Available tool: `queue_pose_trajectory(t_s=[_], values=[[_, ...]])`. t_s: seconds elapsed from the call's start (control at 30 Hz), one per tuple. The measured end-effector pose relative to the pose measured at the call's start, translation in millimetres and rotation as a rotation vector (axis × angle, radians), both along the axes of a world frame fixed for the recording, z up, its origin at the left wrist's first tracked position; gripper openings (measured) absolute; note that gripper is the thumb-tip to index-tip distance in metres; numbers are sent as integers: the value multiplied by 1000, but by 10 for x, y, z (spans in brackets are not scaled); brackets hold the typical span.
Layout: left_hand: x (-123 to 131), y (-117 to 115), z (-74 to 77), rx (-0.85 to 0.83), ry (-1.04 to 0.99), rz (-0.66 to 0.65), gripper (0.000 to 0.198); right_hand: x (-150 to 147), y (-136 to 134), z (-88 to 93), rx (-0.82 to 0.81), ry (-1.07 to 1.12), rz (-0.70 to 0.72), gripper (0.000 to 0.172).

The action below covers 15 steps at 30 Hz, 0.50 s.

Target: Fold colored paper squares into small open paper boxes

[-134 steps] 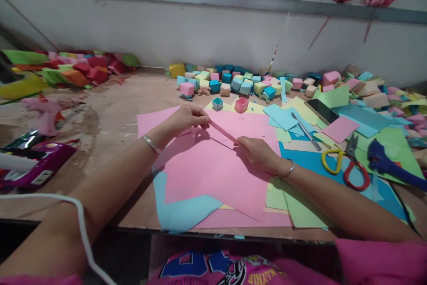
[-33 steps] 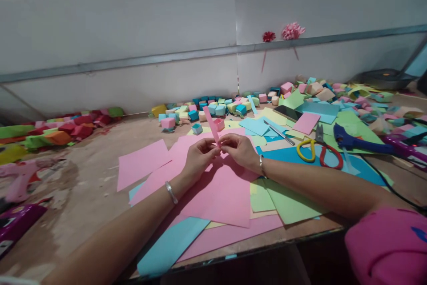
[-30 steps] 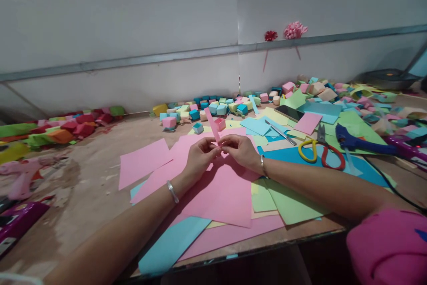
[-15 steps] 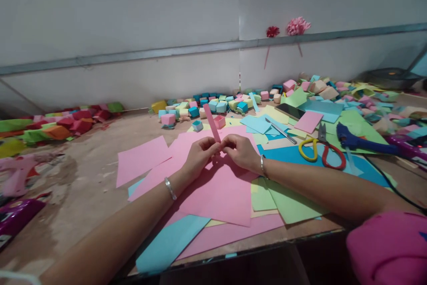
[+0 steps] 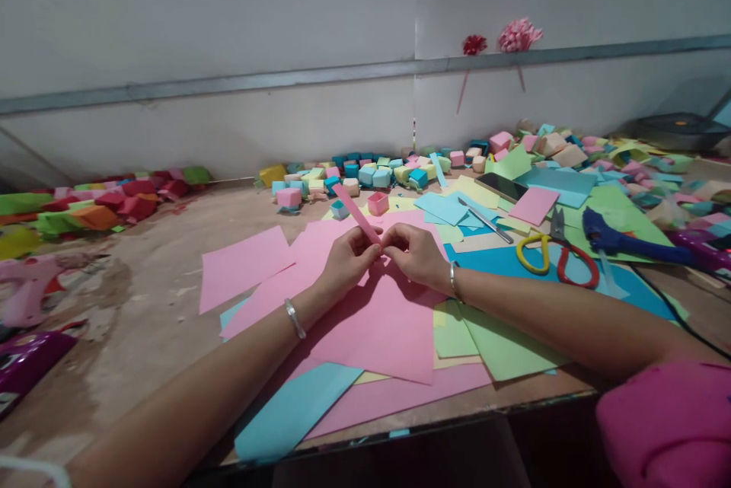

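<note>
A narrow pink paper strip (image 5: 355, 208) slants up and to the left from between my fingertips. My left hand (image 5: 349, 259) pinches its lower part, and my right hand (image 5: 416, 253) is closed at its bottom end, the two hands almost touching. Both hands are just above large pink sheets (image 5: 377, 328) spread on the table. Just beyond the strip stand a small open pink paper box (image 5: 378, 204) and a small light blue one (image 5: 339, 208). The strip's end is hidden by my fingers.
Scissors (image 5: 557, 248), a craft knife (image 5: 485, 219), a phone (image 5: 501, 186) and a blue glue gun (image 5: 633, 240) lie to the right. A pink glue gun (image 5: 26, 290) is at the left. Small paper boxes (image 5: 381, 177) line the wall. The table's front edge (image 5: 434, 427) is near.
The pink strip has tipped further to the left, its upper end now lower. Both hands stay closed around its lower end. The camera view has shifted slightly.
</note>
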<state>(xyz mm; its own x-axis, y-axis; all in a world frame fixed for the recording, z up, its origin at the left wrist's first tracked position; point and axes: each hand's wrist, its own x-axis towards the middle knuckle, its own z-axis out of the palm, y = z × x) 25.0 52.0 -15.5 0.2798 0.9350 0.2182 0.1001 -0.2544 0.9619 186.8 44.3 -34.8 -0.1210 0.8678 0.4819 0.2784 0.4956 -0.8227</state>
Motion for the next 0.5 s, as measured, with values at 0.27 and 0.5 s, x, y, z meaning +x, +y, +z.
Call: queue_pose_trajectory(t_s=[0.27,0.5], values=[[-3,-23,-30,21,-64,-7,25,-23,-16,47,-11,41,-28,18],[-1,-33,-24,48,-26,-16,37,9,29,42,-93,143,6,18]])
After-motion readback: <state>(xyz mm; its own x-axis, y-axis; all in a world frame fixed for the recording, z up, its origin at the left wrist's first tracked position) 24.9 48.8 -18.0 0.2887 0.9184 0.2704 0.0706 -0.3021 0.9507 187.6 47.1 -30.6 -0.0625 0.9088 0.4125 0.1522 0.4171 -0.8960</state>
